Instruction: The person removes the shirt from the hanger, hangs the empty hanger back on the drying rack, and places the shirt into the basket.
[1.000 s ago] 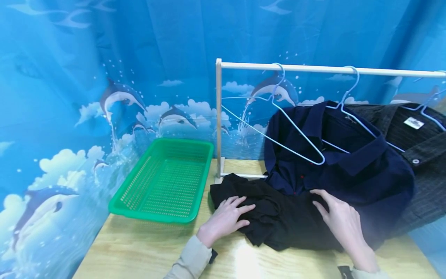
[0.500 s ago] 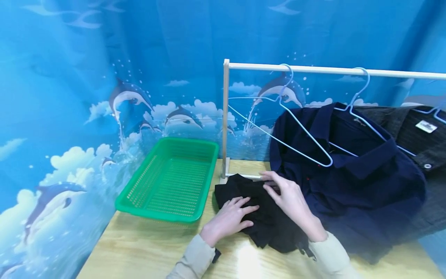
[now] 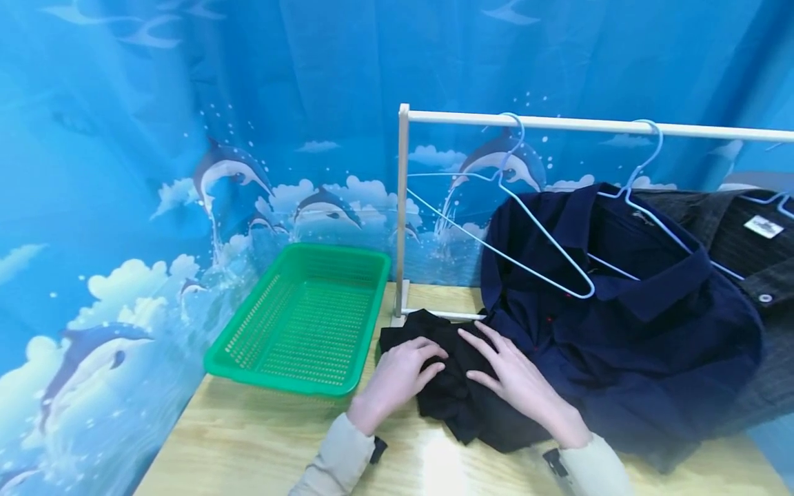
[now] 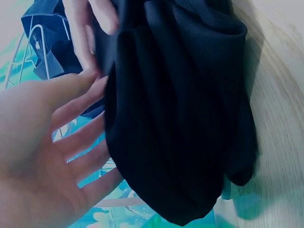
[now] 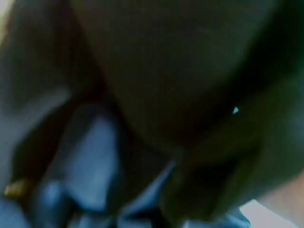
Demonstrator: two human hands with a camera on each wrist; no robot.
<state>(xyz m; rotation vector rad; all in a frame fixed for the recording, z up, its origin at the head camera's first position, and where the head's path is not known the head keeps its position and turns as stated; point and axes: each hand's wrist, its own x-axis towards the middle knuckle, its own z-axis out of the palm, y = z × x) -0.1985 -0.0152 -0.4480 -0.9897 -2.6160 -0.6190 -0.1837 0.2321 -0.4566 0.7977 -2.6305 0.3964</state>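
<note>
Beneath the loose-fingered left hand (image 3: 395, 375) and right hand (image 3: 520, 377), the black cloth (image 3: 455, 399), likely light and limp, is best pinched at folds between them.

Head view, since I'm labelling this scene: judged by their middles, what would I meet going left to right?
Green basket → left hand → black cloth → right hand → navy shirt → dark striped garment.
</note>
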